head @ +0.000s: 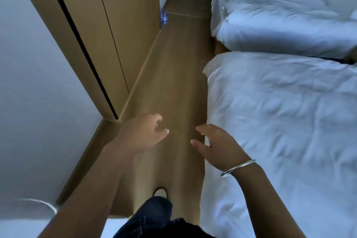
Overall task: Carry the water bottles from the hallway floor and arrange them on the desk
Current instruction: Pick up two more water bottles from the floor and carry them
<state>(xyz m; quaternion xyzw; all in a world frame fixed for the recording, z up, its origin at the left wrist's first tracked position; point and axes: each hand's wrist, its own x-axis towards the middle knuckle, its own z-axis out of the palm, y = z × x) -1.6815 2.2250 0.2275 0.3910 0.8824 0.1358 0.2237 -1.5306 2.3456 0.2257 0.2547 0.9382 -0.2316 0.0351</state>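
- The water bottles (164, 17) stand in a small blue-tinted cluster on the wooden floor (179, 75), far down the passage, tight against the corner of the wood-panelled wall (123, 31). They are too small and blurred for me to count.
- Both my hands are well apart from the bottles, held out in front of me above the floor, and neither holds anything.
- My left hand (146, 133) has its fingers loosely curled, thumb tip pointing toward the other hand; nothing lies in the palm.
- My right hand (216, 145) is spread, fingers relaxed and slightly bent, hovering just beside the edge of the near bed (280, 131). I cannot tell whether it brushes the bedding.
- A silver bangle (238, 167) sits round my right wrist.
- The two hands are near each other with a clear gap of floor showing between them.
- Below them I see my leg in dark jeans (154, 216) and the toe of a pale slipper (160, 192) on the floor.
- The near bed, covered in a rumpled white duvet, fills the right side; a second white bed (280, 19) lies beyond it, nearer the bottles.
- On my left is a plain white wall (34, 83), then the wooden panelling with a dark vertical gap, running down to the bottles.
- A thin white cable (44, 204) curves at the lower left.
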